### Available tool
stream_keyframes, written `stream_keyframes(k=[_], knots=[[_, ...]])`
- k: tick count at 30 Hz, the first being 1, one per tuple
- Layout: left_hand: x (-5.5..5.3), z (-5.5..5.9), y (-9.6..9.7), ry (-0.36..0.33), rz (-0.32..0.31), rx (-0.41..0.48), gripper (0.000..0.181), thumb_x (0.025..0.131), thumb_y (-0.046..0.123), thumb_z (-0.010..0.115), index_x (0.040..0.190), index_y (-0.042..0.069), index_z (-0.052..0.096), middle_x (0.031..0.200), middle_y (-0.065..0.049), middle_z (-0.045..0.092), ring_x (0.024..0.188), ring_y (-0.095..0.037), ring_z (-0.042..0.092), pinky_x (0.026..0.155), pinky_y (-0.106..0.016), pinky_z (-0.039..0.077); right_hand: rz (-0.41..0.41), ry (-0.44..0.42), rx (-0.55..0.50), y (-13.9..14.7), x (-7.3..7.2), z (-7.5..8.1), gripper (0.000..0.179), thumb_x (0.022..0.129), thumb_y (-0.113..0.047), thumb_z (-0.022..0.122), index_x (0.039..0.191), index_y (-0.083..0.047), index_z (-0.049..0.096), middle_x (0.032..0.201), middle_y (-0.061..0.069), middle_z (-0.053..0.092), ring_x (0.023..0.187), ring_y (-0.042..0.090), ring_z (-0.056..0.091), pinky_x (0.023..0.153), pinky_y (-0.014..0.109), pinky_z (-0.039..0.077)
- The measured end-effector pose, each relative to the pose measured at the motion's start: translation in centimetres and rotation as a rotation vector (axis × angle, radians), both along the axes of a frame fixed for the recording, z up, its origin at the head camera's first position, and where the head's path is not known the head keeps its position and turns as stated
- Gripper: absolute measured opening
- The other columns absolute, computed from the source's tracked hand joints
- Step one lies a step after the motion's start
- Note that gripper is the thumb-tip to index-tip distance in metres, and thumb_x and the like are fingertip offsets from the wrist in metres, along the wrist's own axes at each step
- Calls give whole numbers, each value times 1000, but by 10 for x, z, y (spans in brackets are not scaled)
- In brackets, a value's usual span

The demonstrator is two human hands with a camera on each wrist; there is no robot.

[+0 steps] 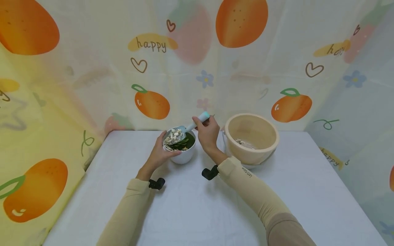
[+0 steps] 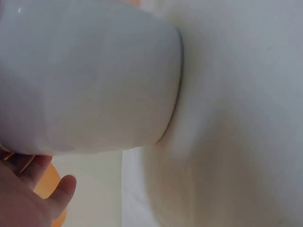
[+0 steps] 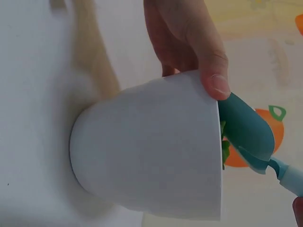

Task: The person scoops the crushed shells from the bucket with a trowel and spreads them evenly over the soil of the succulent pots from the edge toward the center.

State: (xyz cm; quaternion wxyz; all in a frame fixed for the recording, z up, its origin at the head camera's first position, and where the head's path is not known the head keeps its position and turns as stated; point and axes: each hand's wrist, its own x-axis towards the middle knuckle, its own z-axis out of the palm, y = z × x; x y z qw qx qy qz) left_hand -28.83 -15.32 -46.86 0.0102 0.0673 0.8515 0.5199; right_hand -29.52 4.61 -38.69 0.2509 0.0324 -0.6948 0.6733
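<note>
A white plant pot (image 1: 183, 158) stands upright on the table, with green leaves (image 1: 188, 140) inside. My left hand (image 1: 160, 152) grips it at the rim from the left, thumb on the near side; in the right wrist view the thumb (image 3: 218, 85) lies over the edge. My right hand (image 1: 209, 135) pinches the pale handle of a small blue-green garden trowel (image 3: 251, 126). The trowel's scoop tilts over the pot's mouth and carries whitish, crumbly pieces (image 1: 174, 136). In the left wrist view the pot (image 2: 90, 80) covers much of the left hand (image 2: 23, 198).
To the right of the right hand stands a cream bucket (image 1: 246, 153) with some pale pieces (image 1: 245, 144) at its bottom. A white cloth covers the table (image 1: 184, 208). Fruit-printed curtains (image 1: 191, 85) hang behind and at both sides.
</note>
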Motion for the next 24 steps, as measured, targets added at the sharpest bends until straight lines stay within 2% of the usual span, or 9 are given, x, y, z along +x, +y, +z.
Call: stream_keyframes(k=[4, 7, 12, 16, 24], knots=[[2, -2, 4, 22, 33, -32, 114, 72, 40, 85, 156, 11, 13, 159, -18, 21, 146, -34, 25, 118, -57, 23, 1, -2, -12, 2, -2, 2, 32, 87, -21, 75, 97, 6, 61, 90, 27, 70, 81, 38, 72, 73, 46, 60], [3, 1, 5, 29, 37, -61, 115, 72, 41, 84, 156, 10, 13, 157, -19, 22, 145, -35, 26, 117, -58, 24, 1, -20, -8, 4, -4, 3, 30, 87, -20, 75, 95, 5, 60, 89, 27, 71, 80, 37, 72, 72, 44, 60], [4, 6, 2, 11, -2, -80, 114, 73, 41, 83, 156, 9, 11, 158, -20, 19, 143, -37, 26, 116, -60, 25, -9, -24, -8, 9, -5, 6, 27, 87, -20, 74, 93, 2, 60, 87, 24, 71, 77, 33, 73, 67, 32, 61], [2, 9, -3, -1, -39, -73, 113, 74, 39, 83, 156, 8, 10, 159, -20, 15, 144, -38, 24, 116, -61, 24, -8, -11, -19, 12, -6, 7, 27, 88, -19, 73, 93, 3, 60, 86, 24, 70, 77, 32, 73, 65, 26, 60], [-2, 9, -4, -27, -76, -34, 115, 74, 38, 83, 157, 12, 8, 162, -18, 13, 148, -38, 17, 117, -62, 18, -11, -37, -4, 11, -4, 2, 27, 88, -22, 74, 91, 1, 59, 85, 23, 70, 75, 27, 72, 66, 27, 60]])
